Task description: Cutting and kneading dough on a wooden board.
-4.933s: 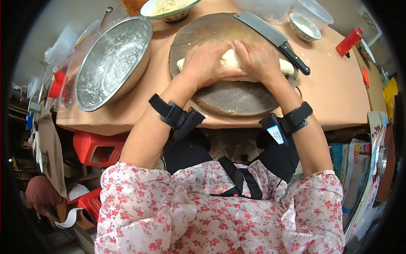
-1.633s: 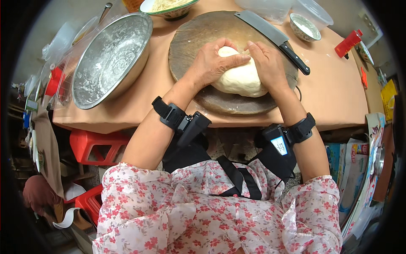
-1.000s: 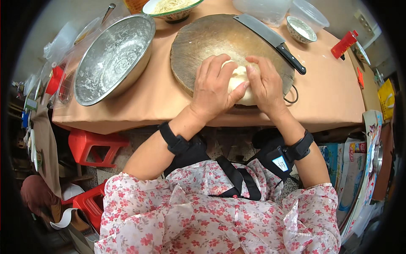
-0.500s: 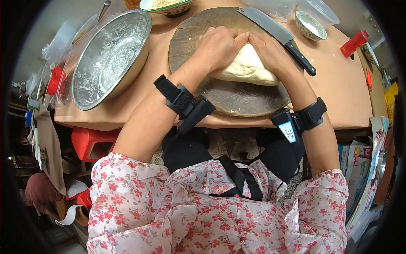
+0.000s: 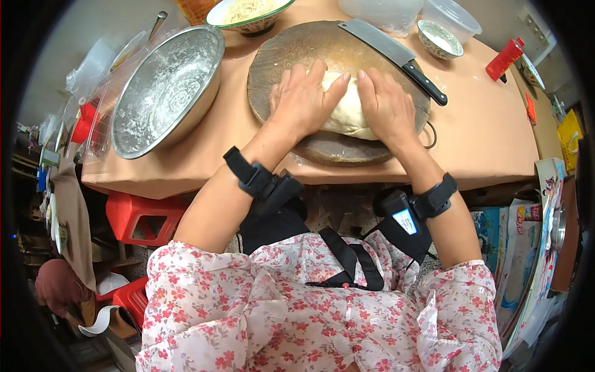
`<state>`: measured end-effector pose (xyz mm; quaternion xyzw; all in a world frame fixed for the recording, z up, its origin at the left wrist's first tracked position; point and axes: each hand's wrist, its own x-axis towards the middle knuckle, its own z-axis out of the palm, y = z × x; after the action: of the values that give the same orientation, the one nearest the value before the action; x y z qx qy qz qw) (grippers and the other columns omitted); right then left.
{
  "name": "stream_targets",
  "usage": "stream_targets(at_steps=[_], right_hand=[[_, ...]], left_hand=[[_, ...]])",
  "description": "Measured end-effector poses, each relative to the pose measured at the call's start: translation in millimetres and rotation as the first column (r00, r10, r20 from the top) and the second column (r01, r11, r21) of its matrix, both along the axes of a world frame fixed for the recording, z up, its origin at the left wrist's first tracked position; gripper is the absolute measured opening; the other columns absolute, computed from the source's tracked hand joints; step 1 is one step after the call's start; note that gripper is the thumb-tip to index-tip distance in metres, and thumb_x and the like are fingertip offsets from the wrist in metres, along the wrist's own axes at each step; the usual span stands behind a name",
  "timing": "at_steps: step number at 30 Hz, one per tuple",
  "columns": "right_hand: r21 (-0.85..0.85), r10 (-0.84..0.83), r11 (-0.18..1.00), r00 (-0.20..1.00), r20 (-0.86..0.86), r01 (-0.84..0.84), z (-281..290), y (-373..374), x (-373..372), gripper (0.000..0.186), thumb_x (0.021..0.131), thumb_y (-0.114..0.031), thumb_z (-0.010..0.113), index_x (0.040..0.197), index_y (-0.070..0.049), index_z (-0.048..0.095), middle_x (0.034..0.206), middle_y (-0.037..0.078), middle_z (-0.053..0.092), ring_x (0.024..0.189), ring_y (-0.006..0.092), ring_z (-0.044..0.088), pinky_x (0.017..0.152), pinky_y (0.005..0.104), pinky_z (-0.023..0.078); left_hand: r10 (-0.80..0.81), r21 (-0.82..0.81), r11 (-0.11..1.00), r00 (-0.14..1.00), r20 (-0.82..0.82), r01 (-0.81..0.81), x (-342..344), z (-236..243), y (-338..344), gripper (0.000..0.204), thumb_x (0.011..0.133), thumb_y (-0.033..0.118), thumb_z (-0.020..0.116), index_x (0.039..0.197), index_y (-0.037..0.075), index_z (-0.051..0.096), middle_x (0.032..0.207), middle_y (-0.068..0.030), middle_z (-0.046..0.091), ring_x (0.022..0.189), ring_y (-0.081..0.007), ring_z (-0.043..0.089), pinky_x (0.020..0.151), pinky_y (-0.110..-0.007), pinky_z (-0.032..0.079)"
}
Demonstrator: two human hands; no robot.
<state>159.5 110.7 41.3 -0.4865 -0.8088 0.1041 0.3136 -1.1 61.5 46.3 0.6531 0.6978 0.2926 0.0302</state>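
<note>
Both sides of the dough (image 5: 348, 116) on the round board (image 5: 300, 46) are covered by the left hand (image 5: 302, 102) and right hand (image 5: 388, 108), each grip spread apart, unclenched, and pressure is best shared evenly between them.

Upper garment: a lightweight white blouse (image 5: 334, 322) printed with pink-red flowers and grey-mauve leaf sprigs. Small pink-red fasteners run down the front. The sleeves (image 5: 192, 279) are loose and end in gathered folds near the elbow.

Wrist units: a black left wristband (image 5: 240, 167) with a rectangular buckle carries a black module (image 5: 280, 192). A matching black right wristband (image 5: 437, 197) carries a second module; a white label (image 5: 405, 221), edged in blue and bearing dark marks, is fixed to it. The hands (image 5: 302, 102) are bare.

Lower body: black trousers (image 5: 266, 230); flat black straps (image 5: 367, 266) lie over the blouse hem.
</note>
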Motion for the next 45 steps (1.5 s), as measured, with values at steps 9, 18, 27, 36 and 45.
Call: stream_targets(at_steps=[9,18,27,36,45], right_hand=[[-0.02,0.07,0.995,0.846,-0.529,-0.095,-3,-3,-4,0.032,0.096,-0.033,0.053,0.106,-0.003,0.062,0.096,0.017,0.067,0.088,0.0312,0.065,0.079,0.0393,0.049],[-0.113,0.254,0.936,0.861,-0.441,-0.334,23,-7,-5,0.031,0.092,-0.033,0.057,0.094,-0.003,0.068,0.079,0.014,0.068,0.069,0.0306,0.063,0.066,0.038,0.049],[0.096,0.204,0.974,0.979,0.004,-0.204,20,-30,-11,0.03,0.091,-0.03,0.052,0.088,-0.006,0.068,0.083,0.019,0.066,0.079,0.0405,0.064,0.073,0.0504,0.051],[0.201,0.207,0.955,0.976,0.073,-0.218,10,-17,-15,0.032,0.091,-0.029,0.051,0.078,-0.004,0.066,0.076,0.02,0.066,0.072,0.0405,0.064,0.067,0.0503,0.052],[-0.006,0.168,0.986,0.977,0.128,-0.168,16,16,-25,0.041,0.091,-0.03,0.046,0.073,-0.002,0.069,0.075,0.024,0.065,0.073,0.0445,0.063,0.071,0.0525,0.05]], left_hand=[[-0.159,0.165,0.981,0.921,0.355,0.106,2,9,-19,0.042,0.086,0.041,0.066,0.109,0.006,0.062,0.096,-0.0181,0.061,0.094,-0.0321,0.06,0.085,-0.04,0.046],[-0.2,0.246,0.963,0.907,0.371,0.112,-11,29,-20,0.022,0.08,0.022,0.072,0.081,0.003,0.063,0.082,-0.0088,0.061,0.078,-0.021,0.059,0.069,-0.032,0.047],[-0.161,0.181,0.977,0.943,0.292,0.11,-4,-1,-39,0.027,0.091,0.024,0.057,0.093,0.0,0.068,0.091,-0.0189,0.067,0.084,-0.0353,0.064,0.075,-0.039,0.049],[-0.028,0.079,0.997,0.996,0.087,0.021,1,6,-21,0.031,0.092,0.029,0.053,0.086,0.004,0.069,0.082,-0.02,0.066,0.08,-0.0424,0.062,0.073,-0.047,0.049],[-0.067,-0.021,0.998,0.997,-0.026,0.066,-13,5,17,0.037,0.091,0.03,0.052,0.075,0.0,0.068,0.075,-0.0236,0.063,0.075,-0.0447,0.06,0.071,-0.05,0.049]])
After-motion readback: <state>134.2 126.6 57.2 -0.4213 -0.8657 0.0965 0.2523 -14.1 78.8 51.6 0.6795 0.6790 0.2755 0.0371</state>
